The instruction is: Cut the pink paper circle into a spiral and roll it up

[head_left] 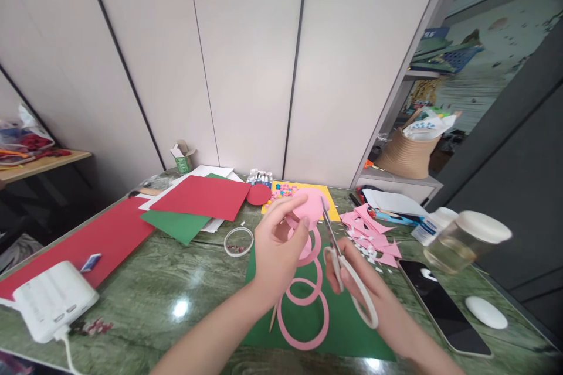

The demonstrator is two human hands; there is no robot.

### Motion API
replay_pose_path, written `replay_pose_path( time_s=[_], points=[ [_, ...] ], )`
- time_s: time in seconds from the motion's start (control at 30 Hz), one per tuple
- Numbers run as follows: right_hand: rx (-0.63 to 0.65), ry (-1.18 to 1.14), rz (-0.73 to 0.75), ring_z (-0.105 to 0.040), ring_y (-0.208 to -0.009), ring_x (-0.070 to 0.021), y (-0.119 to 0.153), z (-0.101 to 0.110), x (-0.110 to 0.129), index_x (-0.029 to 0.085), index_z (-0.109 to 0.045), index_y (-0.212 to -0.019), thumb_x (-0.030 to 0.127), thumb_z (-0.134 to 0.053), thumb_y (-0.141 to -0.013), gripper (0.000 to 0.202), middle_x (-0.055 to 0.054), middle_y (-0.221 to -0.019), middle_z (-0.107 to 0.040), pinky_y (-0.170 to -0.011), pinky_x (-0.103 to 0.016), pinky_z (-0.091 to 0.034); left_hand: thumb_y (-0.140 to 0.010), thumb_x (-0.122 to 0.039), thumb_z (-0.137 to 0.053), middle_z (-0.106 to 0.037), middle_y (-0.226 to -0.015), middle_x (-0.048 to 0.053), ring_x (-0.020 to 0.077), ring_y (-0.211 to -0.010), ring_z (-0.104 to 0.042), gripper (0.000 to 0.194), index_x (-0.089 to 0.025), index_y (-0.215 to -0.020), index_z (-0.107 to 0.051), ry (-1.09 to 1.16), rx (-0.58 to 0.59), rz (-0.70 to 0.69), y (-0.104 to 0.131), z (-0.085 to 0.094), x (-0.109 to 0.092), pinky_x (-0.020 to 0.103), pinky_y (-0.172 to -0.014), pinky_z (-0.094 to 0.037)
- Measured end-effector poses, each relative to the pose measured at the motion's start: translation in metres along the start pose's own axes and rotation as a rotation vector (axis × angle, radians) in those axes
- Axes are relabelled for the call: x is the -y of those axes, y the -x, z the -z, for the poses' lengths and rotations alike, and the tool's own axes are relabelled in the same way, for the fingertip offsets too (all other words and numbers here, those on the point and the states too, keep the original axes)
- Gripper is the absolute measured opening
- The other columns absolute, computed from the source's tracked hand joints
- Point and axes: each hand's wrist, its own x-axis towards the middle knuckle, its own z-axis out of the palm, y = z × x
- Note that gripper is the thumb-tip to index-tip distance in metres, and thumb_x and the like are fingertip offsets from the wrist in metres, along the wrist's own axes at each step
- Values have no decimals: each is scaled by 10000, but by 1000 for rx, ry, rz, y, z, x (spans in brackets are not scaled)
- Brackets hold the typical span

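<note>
My left hand pinches a piece of pink paper between thumb and fingers, raised above the tabletop. In my right hand is a pair of scissors with white handles, its blades pointing up at the right edge of that paper. Below lies a dark green sheet, with several pink paper rings on it in a rough column. The upper rings are partly hidden by my left hand. A thin wooden stick lies by my left wrist.
Pink scraps and white bits lie right, near a phone, a lidded jar and a white mouse. Left are red paper, a tape roll and a white power bank. Beads sit on yellow paper behind.
</note>
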Motion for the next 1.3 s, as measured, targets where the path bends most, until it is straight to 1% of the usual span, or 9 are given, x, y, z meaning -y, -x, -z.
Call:
replay_pose_path(
  time_s=[0.17, 0.43, 0.73, 0.9, 1.03, 1.3],
  points=[
    [-2, -24, 7, -332, -687, -138, 0, -1, -3, 233, -343, -845, 485, -308, -939, 271, 32, -738, -370, -651, -275, -282, -778, -174, -607, -632, -1035, 52, 147, -974, -574, 250, -237, -1013, -669, 2, 3, -13, 0, -1, 0, 245, -830, -463],
    [-11, -18, -12, -316, -665, -132, -1, 0, -8, 231, -358, -842, 473, -310, -944, 266, 34, -726, -378, -623, -269, -268, -791, -167, -591, -631, -1039, 40, 143, -983, -568, 270, -255, -1036, -660, -1, 8, -5, 0, -1, -1, 248, -842, -458],
    [5, 2, -30, -295, -631, -120, -1, -2, -3, 224, -334, -802, 468, -316, -944, 283, 45, -700, -350, -590, -253, -264, -786, -220, -614, -616, -1116, 27, 141, -1049, -552, 308, -285, -1086, -638, -20, 0, 12, 1, 3, -2, 266, -904, -448],
    [14, 10, -35, -300, -625, -117, -3, -1, -3, 224, -320, -797, 474, -315, -942, 289, 48, -694, -351, -587, -249, -271, -783, -215, -617, -615, -1119, 28, 147, -1065, -545, 318, -281, -1093, -636, -24, -9, -3, 0, 2, -1, 271, -919, -442],
    [14, 31, -55, -301, -627, -119, -3, -1, -4, 227, -313, -799, 481, -315, -940, 291, 49, -693, -354, -586, -251, -273, -788, -203, -609, -606, -1122, 29, 150, -1070, -538, 316, -281, -1092, -635, -1, -13, 12, 0, 1, 0, 276, -923, -439],
    [27, 1, -55, -294, -623, -118, -1, -1, 0, 227, -301, -793, 481, -320, -938, 293, 51, -691, -342, -588, -252, -274, -783, -175, -600, -607, -1103, 44, 157, -1028, -548, 313, -272, -1078, -638, 17, 5, 3, 0, 2, 0, 307, -911, -442]
  ],
)
